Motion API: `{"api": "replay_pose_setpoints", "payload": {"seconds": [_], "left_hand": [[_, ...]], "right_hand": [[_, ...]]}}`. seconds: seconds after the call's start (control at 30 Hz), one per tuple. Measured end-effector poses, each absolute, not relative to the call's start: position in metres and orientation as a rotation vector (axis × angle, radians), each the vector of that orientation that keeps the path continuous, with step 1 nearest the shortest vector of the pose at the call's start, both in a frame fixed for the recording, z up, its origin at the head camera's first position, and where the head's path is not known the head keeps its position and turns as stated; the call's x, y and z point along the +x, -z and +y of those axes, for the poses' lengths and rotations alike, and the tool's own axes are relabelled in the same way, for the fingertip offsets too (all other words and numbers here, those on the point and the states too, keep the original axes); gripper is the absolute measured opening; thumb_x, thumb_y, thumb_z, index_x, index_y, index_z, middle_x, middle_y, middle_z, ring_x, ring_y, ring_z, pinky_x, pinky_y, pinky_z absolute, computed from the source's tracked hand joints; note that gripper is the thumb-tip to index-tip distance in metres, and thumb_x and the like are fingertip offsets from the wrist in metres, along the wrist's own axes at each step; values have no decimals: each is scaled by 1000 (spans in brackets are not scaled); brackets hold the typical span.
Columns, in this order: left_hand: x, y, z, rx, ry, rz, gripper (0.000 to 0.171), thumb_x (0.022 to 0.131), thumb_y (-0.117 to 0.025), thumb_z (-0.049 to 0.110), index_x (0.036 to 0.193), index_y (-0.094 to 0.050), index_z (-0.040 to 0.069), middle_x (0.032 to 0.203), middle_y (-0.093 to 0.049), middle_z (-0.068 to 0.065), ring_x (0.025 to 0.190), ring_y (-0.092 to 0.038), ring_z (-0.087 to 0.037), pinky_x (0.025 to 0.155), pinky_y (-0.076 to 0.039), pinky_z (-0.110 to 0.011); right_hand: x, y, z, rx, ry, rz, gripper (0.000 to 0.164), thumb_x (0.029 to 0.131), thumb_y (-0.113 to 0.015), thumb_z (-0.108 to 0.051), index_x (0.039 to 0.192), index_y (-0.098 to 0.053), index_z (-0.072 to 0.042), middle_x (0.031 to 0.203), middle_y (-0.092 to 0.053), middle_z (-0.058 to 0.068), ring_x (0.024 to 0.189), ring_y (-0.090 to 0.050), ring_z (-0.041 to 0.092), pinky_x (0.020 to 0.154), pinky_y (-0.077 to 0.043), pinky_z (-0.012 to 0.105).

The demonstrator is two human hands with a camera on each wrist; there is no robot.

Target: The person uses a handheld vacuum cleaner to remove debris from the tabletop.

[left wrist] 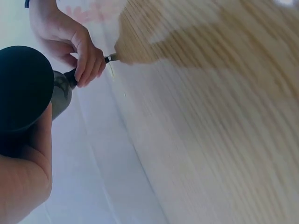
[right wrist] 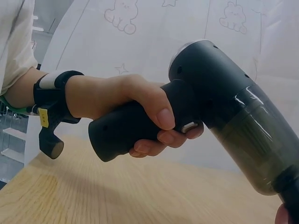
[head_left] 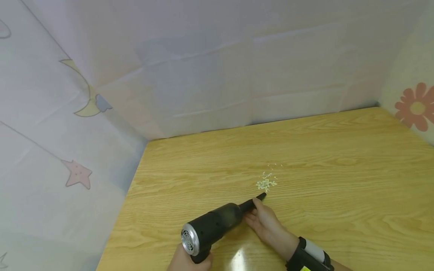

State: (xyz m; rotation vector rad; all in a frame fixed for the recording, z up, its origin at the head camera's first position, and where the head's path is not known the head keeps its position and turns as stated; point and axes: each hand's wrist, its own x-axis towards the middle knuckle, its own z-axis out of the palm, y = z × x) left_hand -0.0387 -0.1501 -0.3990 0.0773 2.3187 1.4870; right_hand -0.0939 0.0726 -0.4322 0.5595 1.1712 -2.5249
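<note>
One vacuum (head_left: 217, 223) slants over the table (head_left: 339, 195), the left hand (right wrist: 147, 105) curling its fingers round the handle (right wrist: 124, 128) while the right hand (head_left: 266, 226) pinches the nozzle (head_left: 246, 206). From here I see it end just beside some pale bits (head_left: 265, 184) on the wood.
</note>
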Motion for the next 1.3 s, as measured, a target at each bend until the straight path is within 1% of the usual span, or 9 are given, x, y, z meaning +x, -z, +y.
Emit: {"api": "replay_pose_setpoints", "payload": {"seconds": [0.1, 0.33, 0.5, 0.6, 0.7, 0.9, 1.03, 1.3], "left_hand": [[-39, 397, -151, 65, -1489, 2360, 24, 72, -71, 9, 91, -63, -3, 77, -65, -7, 62, -56, -6, 61, -49, -22], [-42, 395, -152, 14, -1491, 2332, 40, 75, -69, 10, 109, -55, -5, 89, -62, -10, 73, -57, -15, 66, -51, -31], [-45, 399, -150, 112, -1512, 2406, 37, 75, -70, 9, 106, -56, -7, 88, -63, -11, 72, -57, -10, 66, -51, -27], [-46, 402, -147, 144, -1507, 2451, 36, 75, -70, 10, 105, -57, -5, 89, -65, -12, 73, -58, -8, 68, -51, -28], [-49, 403, -144, 124, -1503, 2464, 33, 75, -70, 11, 102, -59, -4, 87, -65, -10, 72, -58, -9, 69, -51, -29], [-51, 404, -137, 80, -1554, 2465, 25, 74, -71, 10, 95, -61, -2, 80, -63, -7, 66, -55, -7, 64, -48, -25], [-51, 405, -137, 74, -1563, 2450, 27, 75, -71, 9, 96, -61, -2, 81, -63, -8, 66, -55, -8, 63, -48, -25], [-49, 403, -140, 129, -1547, 2405, 30, 76, -70, 11, 100, -59, -4, 82, -64, -9, 69, -58, -8, 68, -50, -28]], "right_hand": [[-99, 430, 68, 541, 2525, 1154, 58, 101, -18, -19, 142, 5, 16, 144, -5, 46, 137, -9, 52, 115, -9, 53], [-112, 430, 60, 496, 2528, 1131, 58, 102, -18, -19, 142, 7, 14, 145, -1, 45, 138, -6, 51, 116, -9, 52], [-118, 431, 61, 531, 2527, 1158, 58, 102, -19, -18, 142, 6, 14, 145, -2, 45, 138, -8, 51, 115, -10, 51], [-120, 432, 63, 542, 2521, 1200, 57, 101, -20, -18, 142, 4, 16, 144, -5, 45, 137, -11, 51, 115, -12, 52], [-124, 432, 64, 544, 2518, 1230, 58, 101, -20, -19, 141, 3, 17, 144, -6, 46, 137, -12, 52, 115, -13, 52], [-129, 434, 65, 531, 2541, 1227, 58, 101, -19, -19, 141, 4, 16, 145, -2, 45, 137, -9, 51, 115, -11, 52], [-129, 434, 66, 531, 2545, 1220, 58, 102, -19, -19, 142, 4, 15, 145, -3, 44, 138, -10, 50, 115, -12, 52], [-124, 431, 67, 544, 2541, 1205, 57, 102, -18, -19, 142, 4, 16, 145, -3, 44, 138, -8, 50, 115, -10, 52]]}}
